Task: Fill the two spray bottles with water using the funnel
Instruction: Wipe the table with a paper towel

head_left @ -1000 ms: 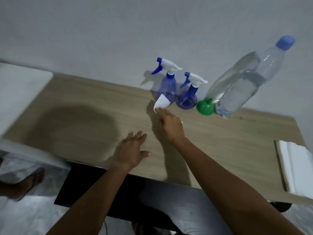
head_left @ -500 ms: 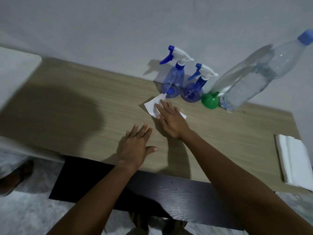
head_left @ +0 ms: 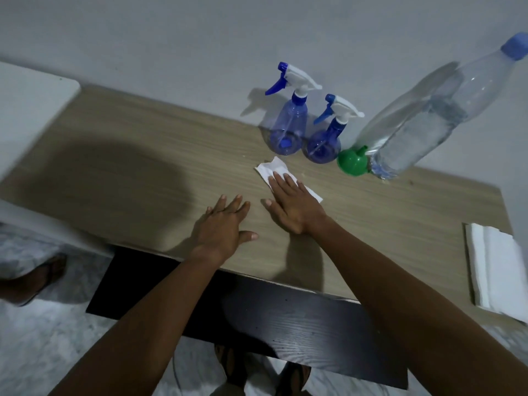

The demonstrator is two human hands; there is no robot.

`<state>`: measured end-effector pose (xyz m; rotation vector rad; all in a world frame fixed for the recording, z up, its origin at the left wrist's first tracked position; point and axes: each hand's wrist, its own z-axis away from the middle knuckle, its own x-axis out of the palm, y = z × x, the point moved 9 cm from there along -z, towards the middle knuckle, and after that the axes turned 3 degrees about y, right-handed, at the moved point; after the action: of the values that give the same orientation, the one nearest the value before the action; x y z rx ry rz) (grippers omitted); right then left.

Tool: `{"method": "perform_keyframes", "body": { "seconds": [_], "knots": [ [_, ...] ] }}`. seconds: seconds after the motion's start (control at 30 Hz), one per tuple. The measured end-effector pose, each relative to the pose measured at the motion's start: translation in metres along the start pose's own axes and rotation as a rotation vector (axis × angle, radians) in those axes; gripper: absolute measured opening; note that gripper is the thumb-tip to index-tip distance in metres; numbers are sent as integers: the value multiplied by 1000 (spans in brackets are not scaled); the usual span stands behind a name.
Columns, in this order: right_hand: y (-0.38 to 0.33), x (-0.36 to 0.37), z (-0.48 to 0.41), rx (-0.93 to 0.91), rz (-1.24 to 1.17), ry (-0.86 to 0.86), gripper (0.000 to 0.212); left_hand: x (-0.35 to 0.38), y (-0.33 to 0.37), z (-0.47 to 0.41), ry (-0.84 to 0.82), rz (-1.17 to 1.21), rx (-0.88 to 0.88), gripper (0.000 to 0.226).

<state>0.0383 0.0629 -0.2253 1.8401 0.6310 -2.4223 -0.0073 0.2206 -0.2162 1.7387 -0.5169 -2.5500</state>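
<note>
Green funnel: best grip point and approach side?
Pinch the spout of the green funnel, coming from above and the near side. It seems to stand mouth-down with the spout up, and its bowl is hemmed in by the right spray bottle and the water bottle, so side access looks poor.

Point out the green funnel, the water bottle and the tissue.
green funnel (head_left: 353, 164), head view, wide bowl.
water bottle (head_left: 414, 141), head view, mid-body.
tissue (head_left: 271, 170), head view, uncovered far corner.

Left spray bottle (head_left: 289, 130), right spray bottle (head_left: 324, 145), green funnel (head_left: 352, 164) and water bottle (head_left: 423, 132) sit in a row.
</note>
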Motion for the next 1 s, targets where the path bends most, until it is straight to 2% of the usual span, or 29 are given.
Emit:
{"method": "perform_keyframes", "body": {
  "seconds": [0.13, 0.23, 0.33, 0.4, 0.5, 0.6, 0.77, 0.87, 1.0],
  "knots": [
    [4, -2, 28, -56, -33, -9, 66, 1, 4, -3, -31, -62, -37, 86],
    [24, -20, 45, 20, -138, 15, 63, 0, 19, 2, -3, -69, -91, 82],
    [68, -55, 60, 115, -200, 77, 59, 5, 67, 16, 70, -18, 19, 78],
    [95, -55, 72, 135, -174, 4, 60, 20, 101, 25, 30, 12, 60, 83],
    [112, -34, 94, 153, -185, -107, 66, 47, 131, 34, -76, 27, 21, 100],
    [97, -20, 113, 94, -214, -102, 68, 54, 134, 35, -83, 8, -16, 108],
    [84, 0, 142, -68, -46, -92, 75, 55, 132, 33, -71, 23, -37, 110],
    [92, 3, 157, -78, -1, -69, 73, 60, 132, 31, -122, -11, -53, 110],
    [97, 10, 176, 5, -37, -16, 76, 64, 129, 29, -148, -22, -72, 110]
  ]
}}
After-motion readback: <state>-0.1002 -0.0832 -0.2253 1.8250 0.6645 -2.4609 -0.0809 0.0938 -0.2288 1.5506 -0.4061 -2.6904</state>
